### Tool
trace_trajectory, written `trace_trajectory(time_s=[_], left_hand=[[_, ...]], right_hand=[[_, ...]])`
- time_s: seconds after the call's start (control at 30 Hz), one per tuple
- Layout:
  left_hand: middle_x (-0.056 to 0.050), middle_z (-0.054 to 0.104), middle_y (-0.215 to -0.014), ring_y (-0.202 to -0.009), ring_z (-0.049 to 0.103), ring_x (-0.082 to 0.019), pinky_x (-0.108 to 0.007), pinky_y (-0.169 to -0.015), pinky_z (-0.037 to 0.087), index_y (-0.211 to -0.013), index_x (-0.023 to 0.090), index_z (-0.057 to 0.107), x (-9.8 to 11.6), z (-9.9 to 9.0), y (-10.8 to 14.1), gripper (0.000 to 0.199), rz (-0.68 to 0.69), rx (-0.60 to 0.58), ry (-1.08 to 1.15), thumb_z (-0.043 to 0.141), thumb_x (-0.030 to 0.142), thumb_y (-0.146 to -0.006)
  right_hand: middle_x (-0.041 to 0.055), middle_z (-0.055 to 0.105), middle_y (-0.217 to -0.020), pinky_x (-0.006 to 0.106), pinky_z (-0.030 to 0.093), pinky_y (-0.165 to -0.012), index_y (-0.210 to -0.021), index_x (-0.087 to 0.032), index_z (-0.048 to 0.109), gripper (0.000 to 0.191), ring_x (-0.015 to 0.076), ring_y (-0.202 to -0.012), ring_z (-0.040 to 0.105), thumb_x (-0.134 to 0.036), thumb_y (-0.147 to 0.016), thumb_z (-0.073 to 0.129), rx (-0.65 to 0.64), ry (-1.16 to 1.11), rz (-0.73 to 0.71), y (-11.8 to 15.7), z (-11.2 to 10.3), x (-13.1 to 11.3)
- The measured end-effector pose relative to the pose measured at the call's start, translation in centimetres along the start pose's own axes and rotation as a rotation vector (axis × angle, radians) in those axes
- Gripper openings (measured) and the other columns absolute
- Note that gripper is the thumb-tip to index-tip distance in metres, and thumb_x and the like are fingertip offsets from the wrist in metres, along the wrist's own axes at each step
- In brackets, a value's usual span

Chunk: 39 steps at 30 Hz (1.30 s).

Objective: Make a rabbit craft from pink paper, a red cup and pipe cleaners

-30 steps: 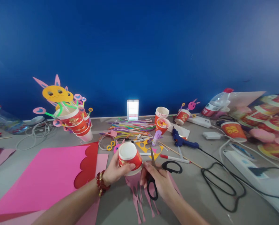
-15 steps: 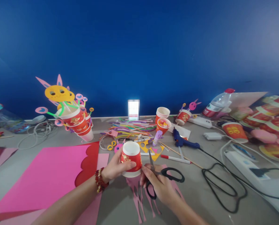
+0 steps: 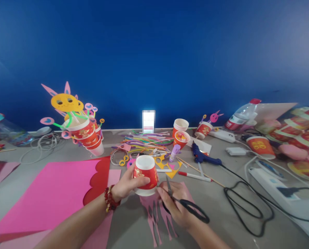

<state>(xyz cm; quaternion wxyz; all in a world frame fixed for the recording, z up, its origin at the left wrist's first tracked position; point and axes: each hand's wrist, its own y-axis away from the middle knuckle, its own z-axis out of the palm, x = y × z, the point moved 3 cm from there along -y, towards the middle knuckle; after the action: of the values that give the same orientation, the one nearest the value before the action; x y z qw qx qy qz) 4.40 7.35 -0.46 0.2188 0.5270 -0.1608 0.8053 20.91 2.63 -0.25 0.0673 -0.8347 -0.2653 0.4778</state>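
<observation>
My left hand (image 3: 128, 183) is wrapped round a red paper cup (image 3: 146, 173) with gold figures, its white base up and rim down. Just right of the cup, my right hand (image 3: 176, 202) holds black-handled scissors (image 3: 193, 209), blades pointing up and away from me. The fingertips of that hand are close to the cup's lower right edge; whether they touch it I cannot tell. Below the cup lie cut pink paper strips (image 3: 151, 221) on the grey table.
Pink sheets (image 3: 53, 193) cover the left side. Decorated cups (image 3: 83, 133) stand behind them. Coloured sticks (image 3: 144, 140) lie at the back. A blue glue gun (image 3: 206, 158), its black cord, a red marker (image 3: 194, 176) and a power strip (image 3: 273, 190) are on the right.
The scissors have turned in my right hand, their handles swinging down and right. My left hand still holds the cup, which has barely tilted.
</observation>
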Motion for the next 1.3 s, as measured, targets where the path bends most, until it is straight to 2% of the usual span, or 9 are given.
trace_trajectory(time_s=[0.17, 0.4, 0.53, 0.7, 0.87, 1.0, 1.13, 1.2, 1.3], left_hand=[[-0.013, 0.073, -0.094, -0.096, 0.067, -0.03, -0.036, -0.083, 0.052, -0.098, 0.012, 0.07, 0.0, 0.4, -0.3, 0.039, 0.058, 0.002, 0.128, 0.073, 0.042, -0.074], [-0.012, 0.074, -0.093, -0.094, 0.07, -0.03, -0.038, -0.086, 0.054, -0.105, 0.013, 0.068, -1.2, -0.1, -0.5, 0.045, 0.037, 0.058, 0.312, 0.072, 0.046, -0.074], [-0.013, 0.075, -0.093, -0.093, 0.071, -0.03, -0.037, -0.085, 0.055, -0.105, 0.012, 0.068, -1.6, 0.0, -0.6, 0.05, -0.012, 0.093, 0.343, 0.074, 0.049, -0.072], [-0.014, 0.075, -0.097, -0.096, 0.07, -0.03, -0.034, -0.085, 0.054, -0.103, 0.01, 0.069, -2.3, 0.2, -0.6, 0.048, -0.076, 0.109, 0.366, 0.073, 0.049, -0.075], [-0.015, 0.076, -0.092, -0.093, 0.072, -0.029, -0.035, -0.083, 0.055, -0.1, 0.01, 0.07, -2.8, 0.2, -0.5, 0.047, -0.189, 0.124, 0.408, 0.071, 0.05, -0.076], [-0.014, 0.077, -0.09, -0.088, 0.072, -0.028, -0.036, -0.079, 0.057, -0.1, 0.01, 0.069, -3.0, 0.2, -0.3, 0.044, -0.286, 0.19, 0.381, 0.071, 0.048, -0.078], [-0.015, 0.076, -0.094, -0.087, 0.072, -0.029, -0.04, -0.081, 0.056, -0.108, 0.01, 0.066, -3.4, 0.7, -0.3, 0.048, -0.346, 0.197, 0.354, 0.068, 0.049, -0.08], [-0.016, 0.074, -0.101, -0.092, 0.071, -0.029, -0.039, -0.084, 0.055, -0.111, 0.01, 0.065, -3.2, 0.6, -0.4, 0.05, -0.286, 0.217, 0.318, 0.067, 0.05, -0.081], [-0.012, 0.066, -0.122, -0.109, 0.064, -0.027, -0.037, -0.095, 0.048, -0.118, 0.019, 0.062, -1.2, -0.2, -0.3, 0.046, 0.019, 0.295, 0.111, 0.07, 0.043, -0.08]], right_hand=[[0.0009, 0.061, -0.062, 0.025, 0.043, -0.062, -0.066, -0.019, 0.06, 0.045, 0.0137, -0.062, 0.061, -0.035, -0.102, 0.036, 0.074, -0.231, 0.134, 0.8, -0.3, 0.9], [0.0019, 0.062, -0.064, 0.027, 0.046, -0.06, -0.071, -0.02, 0.063, 0.04, 0.0154, -0.061, 0.061, -0.032, -0.1, 0.038, 0.191, -0.408, -0.01, 1.4, -0.5, 1.1], [0.0013, 0.062, -0.066, 0.026, 0.044, -0.059, -0.076, -0.02, 0.062, 0.032, 0.0149, -0.06, 0.06, -0.029, -0.099, 0.042, 0.277, -0.212, 0.031, 1.4, -0.8, 1.0], [-0.001, 0.06, -0.063, 0.024, 0.042, -0.058, -0.074, -0.02, 0.059, 0.016, 0.0133, -0.056, 0.056, -0.024, -0.089, 0.06, 0.338, 0.091, -0.065, 0.7, -0.9, 0.5], [-0.0015, 0.059, -0.064, 0.023, 0.043, -0.057, -0.075, -0.021, 0.056, 0.013, 0.0132, -0.055, 0.056, -0.022, -0.087, 0.061, 0.356, 0.147, -0.128, 0.4, -0.7, 0.9], [-0.0005, 0.063, -0.071, 0.023, 0.046, -0.058, -0.083, -0.021, 0.057, 0.005, 0.0141, -0.059, 0.06, -0.022, -0.087, 0.061, 0.378, 0.178, -0.07, 0.4, -1.1, 1.6], [-0.0011, 0.062, -0.07, 0.024, 0.047, -0.06, -0.085, -0.021, 0.058, 0.005, 0.0144, -0.06, 0.06, -0.025, -0.087, 0.061, 0.375, 0.19, -0.031, 0.4, -1.3, 1.9], [-0.0017, 0.06, -0.067, 0.024, 0.047, -0.058, -0.08, -0.022, 0.057, 0.009, 0.014, -0.058, 0.058, -0.026, -0.087, 0.06, 0.361, 0.185, -0.039, 0.4, -1.2, 1.7], [-0.0021, 0.056, -0.062, 0.024, 0.045, -0.055, -0.074, -0.022, 0.054, 0.017, 0.0135, -0.055, 0.054, -0.029, -0.088, 0.059, 0.368, 0.141, 0.025, 0.4, -1.1, 1.8]])
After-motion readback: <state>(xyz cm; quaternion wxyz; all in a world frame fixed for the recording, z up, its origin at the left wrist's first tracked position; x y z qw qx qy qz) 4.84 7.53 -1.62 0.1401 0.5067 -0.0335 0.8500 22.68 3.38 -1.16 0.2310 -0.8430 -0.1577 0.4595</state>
